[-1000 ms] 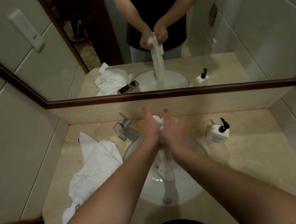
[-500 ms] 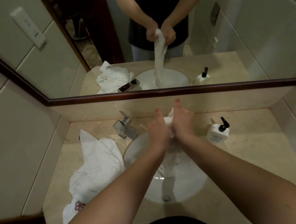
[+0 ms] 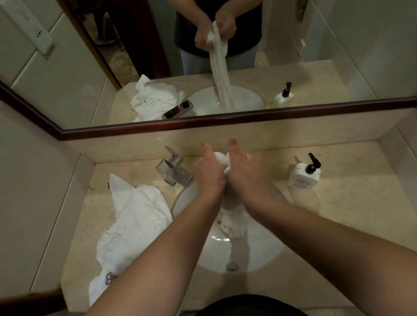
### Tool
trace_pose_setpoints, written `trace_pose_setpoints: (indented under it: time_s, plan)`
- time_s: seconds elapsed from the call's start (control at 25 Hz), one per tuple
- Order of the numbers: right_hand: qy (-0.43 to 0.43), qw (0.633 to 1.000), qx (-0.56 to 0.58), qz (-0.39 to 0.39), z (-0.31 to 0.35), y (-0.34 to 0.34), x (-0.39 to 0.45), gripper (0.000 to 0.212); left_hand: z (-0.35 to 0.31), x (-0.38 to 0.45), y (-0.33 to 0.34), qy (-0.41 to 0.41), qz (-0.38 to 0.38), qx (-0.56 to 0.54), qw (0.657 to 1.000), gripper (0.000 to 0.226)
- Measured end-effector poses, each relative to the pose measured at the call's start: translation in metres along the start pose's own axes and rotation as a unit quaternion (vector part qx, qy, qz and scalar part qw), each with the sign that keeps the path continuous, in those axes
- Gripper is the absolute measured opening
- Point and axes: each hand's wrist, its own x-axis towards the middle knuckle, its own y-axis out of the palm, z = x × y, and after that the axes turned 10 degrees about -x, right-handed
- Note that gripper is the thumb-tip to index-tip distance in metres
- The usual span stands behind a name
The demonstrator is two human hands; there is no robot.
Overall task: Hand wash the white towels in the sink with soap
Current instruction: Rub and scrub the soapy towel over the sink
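A wet white towel (image 3: pixel 233 219) hangs in a twisted rope over the round white sink (image 3: pixel 264 249). Its top end is clasped between my left hand (image 3: pixel 207 172) and my right hand (image 3: pixel 245 172), held together above the basin. The mirror shows both hands' fingers curled round the towel's bunched top. The towel's lower end dangles into the basin above the drain (image 3: pixel 231 266). A second white towel (image 3: pixel 131 223) with a small embroidered mark lies crumpled on the counter left of the sink.
A chrome faucet (image 3: pixel 174 172) stands at the sink's back left. A white soap bottle (image 3: pixel 303 176) with a black pump sits on the beige counter (image 3: pixel 352 210) to the right. A framed mirror (image 3: pixel 221 59) runs along the back wall.
The hands shifted right and up, then came back a little toward the middle, rubbing the towel's top between them. The hanging towel swayed with them.
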Motion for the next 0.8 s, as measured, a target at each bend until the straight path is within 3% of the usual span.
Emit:
trace_pose_setpoints:
  time_s: [0.08, 0.16, 0.24, 0.32, 0.4, 0.6, 0.68, 0.8]
  plan:
    - [0.025, 0.999, 0.028, -0.026, 0.008, -0.008, 0.008, 0.052, 0.0, -0.01, 0.006, 0.035, 0.033, 0.002, 0.999, 0.066]
    - [0.027, 0.998, 0.049, -0.03, 0.007, -0.008, 0.005, 0.051, -0.008, -0.009, 0.007, 0.049, 0.007, 0.01, 0.999, 0.06]
    - [-0.025, 1.0, -0.003, 0.009, 0.004, -0.005, -0.012, 0.052, -0.013, 0.0, 0.001, 0.024, -0.016, 0.002, 1.0, 0.052]
    - [-0.062, 0.998, -0.019, 0.006, 0.006, -0.01, -0.006, 0.058, -0.009, -0.008, -0.002, 0.038, 0.01, 0.04, 0.998, 0.048]
    - [-0.008, 0.999, 0.041, -0.008, 0.015, -0.019, 0.007, 0.058, -0.004, -0.023, 0.004, 0.065, 0.032, 0.02, 0.997, 0.055]
    - [-0.081, 0.997, 0.003, 0.004, 0.005, -0.009, -0.015, 0.055, -0.015, -0.005, 0.002, 0.002, -0.033, -0.043, 0.999, 0.06]
    - [-0.015, 0.999, 0.044, -0.012, 0.013, -0.012, 0.002, 0.056, -0.009, -0.016, 0.004, 0.01, 0.01, -0.045, 0.999, 0.062]
    - [0.064, 0.996, 0.047, 0.032, 0.019, -0.021, 0.019, 0.057, -0.016, -0.023, 0.0, -0.01, 0.028, -0.056, 0.998, 0.055]
